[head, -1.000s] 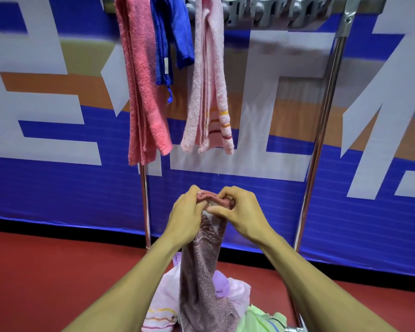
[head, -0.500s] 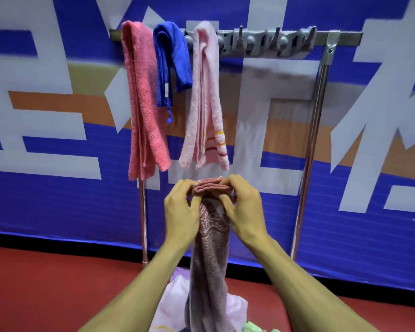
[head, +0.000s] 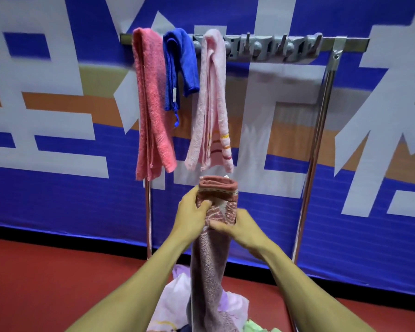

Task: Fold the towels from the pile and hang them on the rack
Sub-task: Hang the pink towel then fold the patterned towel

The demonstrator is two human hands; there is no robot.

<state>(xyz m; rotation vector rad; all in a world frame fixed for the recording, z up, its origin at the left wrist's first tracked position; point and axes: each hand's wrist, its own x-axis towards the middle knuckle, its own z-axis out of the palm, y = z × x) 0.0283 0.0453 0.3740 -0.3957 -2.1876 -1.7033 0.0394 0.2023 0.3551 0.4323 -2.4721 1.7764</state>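
Head view: three towels [head: 151,104] hung on rack [head: 345,43] already. Left hand [head: 192,212] and right hand [head: 243,230] both closed around mauve towel [head: 213,248], held upright below rack (folded narrow, not yet hung). More waiting in pile [head: 177,293] underneath.

Three towels hang on the metal rack [head: 331,41]: one coral-pink terry towel [head: 151,104], one small blue microfibre towel [head: 180,65], one pale pink striped towel [head: 211,104]. One folded mauve-brown towel [head: 211,248] is held by two hands.

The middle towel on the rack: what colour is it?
Royal blue, seen in the head view.
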